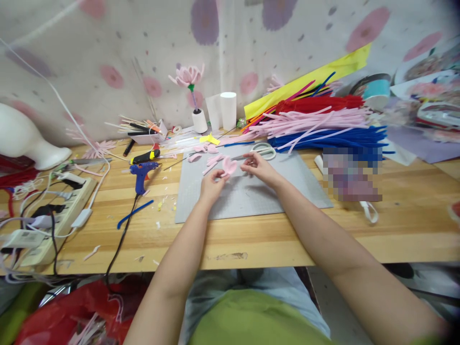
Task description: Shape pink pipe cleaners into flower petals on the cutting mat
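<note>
My left hand (212, 184) pinches a small pink pipe-cleaner petal piece (229, 166) above the grey cutting mat (251, 194). My right hand (259, 167) is just to the right of it, fingers curled around the same pink piece's end. Several loose pink petals (210, 160) lie on the mat's far edge. White-handled scissors (264, 151) rest behind my right hand.
A blue glue gun (141, 173) lies left of the mat, its cord running off the table. A power strip (53, 215) sits at the far left. Pink, red and blue pipe cleaners (323, 127) are piled at the back right. A finished pink flower (189, 79) stands at the back.
</note>
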`<action>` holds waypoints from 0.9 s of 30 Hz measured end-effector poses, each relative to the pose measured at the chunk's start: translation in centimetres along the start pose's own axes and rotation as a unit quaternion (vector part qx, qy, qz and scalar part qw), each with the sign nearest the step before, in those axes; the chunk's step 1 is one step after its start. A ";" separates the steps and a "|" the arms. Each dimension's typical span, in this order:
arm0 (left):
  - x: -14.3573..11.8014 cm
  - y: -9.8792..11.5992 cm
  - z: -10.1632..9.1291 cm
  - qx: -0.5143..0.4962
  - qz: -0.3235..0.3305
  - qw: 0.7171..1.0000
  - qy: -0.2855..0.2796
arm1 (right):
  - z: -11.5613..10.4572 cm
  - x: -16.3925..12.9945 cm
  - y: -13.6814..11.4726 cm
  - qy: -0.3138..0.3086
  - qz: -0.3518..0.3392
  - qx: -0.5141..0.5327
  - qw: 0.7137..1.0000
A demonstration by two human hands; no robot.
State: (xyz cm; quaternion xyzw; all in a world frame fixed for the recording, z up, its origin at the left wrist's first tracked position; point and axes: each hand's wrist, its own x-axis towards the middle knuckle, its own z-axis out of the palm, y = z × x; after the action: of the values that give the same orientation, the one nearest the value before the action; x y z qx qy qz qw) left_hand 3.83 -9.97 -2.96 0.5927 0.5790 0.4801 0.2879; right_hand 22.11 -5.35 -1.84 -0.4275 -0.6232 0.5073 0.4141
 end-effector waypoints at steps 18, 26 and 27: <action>2.3 -1.7 -2.2 0.249 0.037 0.960 0.124 | 0.0 0.3 2.4 0.033 -0.015 -0.169 0.985; 2.2 -2.3 -1.9 0.250 0.050 0.967 0.005 | 0.2 0.2 2.8 0.048 -0.027 -0.191 0.980; 2.1 -2.3 -2.0 0.242 0.041 0.969 0.009 | 0.2 0.2 2.7 0.050 -0.027 -0.193 0.980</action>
State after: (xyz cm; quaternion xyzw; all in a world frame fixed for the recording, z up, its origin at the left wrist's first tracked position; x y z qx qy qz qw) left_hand 0.81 -7.96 -3.75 0.6642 0.6555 0.3421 0.1106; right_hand 22.16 -4.92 -4.56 -0.5069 -0.6995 0.3443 0.3677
